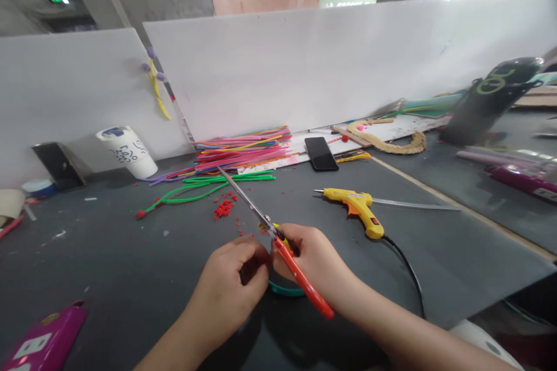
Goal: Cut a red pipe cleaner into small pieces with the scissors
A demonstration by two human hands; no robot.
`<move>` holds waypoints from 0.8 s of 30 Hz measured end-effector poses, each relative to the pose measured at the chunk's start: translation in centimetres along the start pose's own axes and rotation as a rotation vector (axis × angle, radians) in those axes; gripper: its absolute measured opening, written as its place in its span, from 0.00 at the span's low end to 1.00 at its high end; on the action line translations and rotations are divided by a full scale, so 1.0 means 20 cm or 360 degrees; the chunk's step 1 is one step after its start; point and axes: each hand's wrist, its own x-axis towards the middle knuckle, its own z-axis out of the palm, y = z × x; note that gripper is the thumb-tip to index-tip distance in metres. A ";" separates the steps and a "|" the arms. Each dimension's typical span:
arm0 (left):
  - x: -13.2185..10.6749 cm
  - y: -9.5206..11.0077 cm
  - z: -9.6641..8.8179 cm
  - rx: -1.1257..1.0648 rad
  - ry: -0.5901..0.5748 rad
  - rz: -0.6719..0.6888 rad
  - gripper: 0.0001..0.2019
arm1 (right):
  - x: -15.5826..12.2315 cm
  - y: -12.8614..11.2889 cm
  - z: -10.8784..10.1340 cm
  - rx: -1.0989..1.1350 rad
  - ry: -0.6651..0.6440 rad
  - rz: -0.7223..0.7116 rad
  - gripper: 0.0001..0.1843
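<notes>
My right hand (304, 252) is closed around a pair of scissors (302, 278) with orange-red handles. Their blades point up and to the left over the table. Close beside it, my left hand (232, 278) is curled with thumb and fingers pinched together; whatever is between the fingertips is hidden. Below the hands a teal strip (285, 290) curves into view, and a small yellow piece (264, 226) shows by the scissors' pivot. Red scraps (224, 208) lie in a little heap beyond my left hand. Green stems (183, 197) with a red tip rest behind them.
Colourful craft sticks (243, 148) are piled against the white partition (304, 64). A phone (321, 153) lies beside them. To the right is a yellow glue gun (354, 203) with its black cord. A paper cup (128, 151) and a dark bottle (487, 104) stand farther out.
</notes>
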 end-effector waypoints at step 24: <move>0.01 -0.04 -0.05 -0.1485 0.0565 -0.0294 0.01 | -0.06 -0.03 -0.09 -0.0874 0.0050 -0.0290 0.17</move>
